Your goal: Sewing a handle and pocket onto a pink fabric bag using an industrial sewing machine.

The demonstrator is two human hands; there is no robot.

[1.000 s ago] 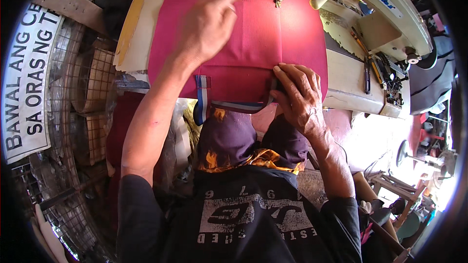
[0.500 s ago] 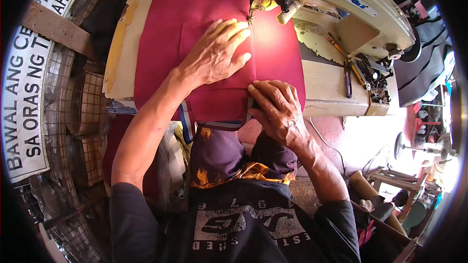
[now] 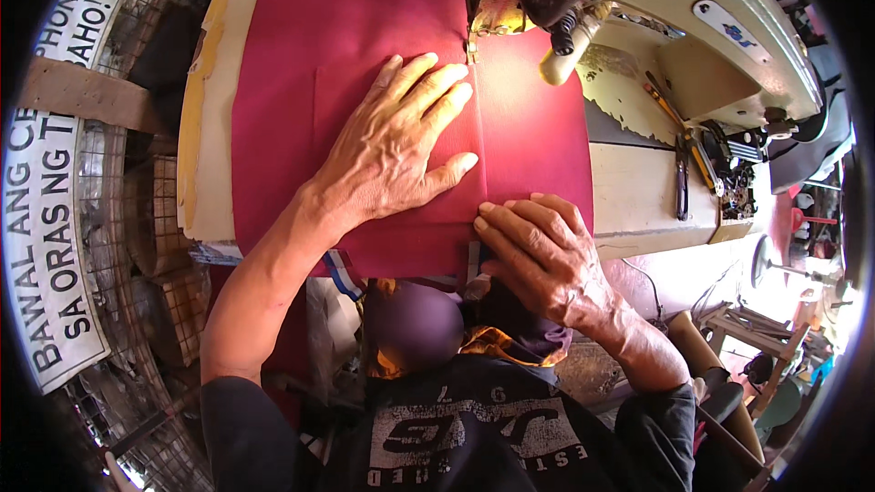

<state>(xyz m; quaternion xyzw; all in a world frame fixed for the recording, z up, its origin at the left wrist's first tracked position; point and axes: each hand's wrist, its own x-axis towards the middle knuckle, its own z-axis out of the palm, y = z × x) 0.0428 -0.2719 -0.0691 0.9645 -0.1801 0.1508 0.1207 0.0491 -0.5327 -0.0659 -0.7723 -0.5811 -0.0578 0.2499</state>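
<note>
A large dark red cloth panel (image 3: pixel 283 55) with a stitched vertical seam lies under the needle and presser foot (image 3: pixel 472 50) of a sewing machine (image 3: pixel 674 9). My left hand (image 3: pixel 392 146) rests flat on the cloth, fingers stretched and thumb out, just left of the seam and below the presser foot. Near the cloth's front edge, my right hand (image 3: pixel 542 255) lies with fingers extended over it; its thumb is partly hidden. Striped ribbon strips (image 3: pixel 343 273) hang at that front edge, one close to the right thumb.
A yellow-handled tool (image 3: pixel 700 162) and a dark slim tool (image 3: pixel 682 178) lie on the machine table (image 3: pixel 638 187), beside small metal parts. A light bulb (image 3: pixel 563 59) hangs by the machine head. Wire mesh and a white sign (image 3: pixel 55 246) stand at the left.
The view has shifted and the machine and cloth look larger. Both hands remain on the cloth; the right hand's fingers lie a little farther from the presser foot.
</note>
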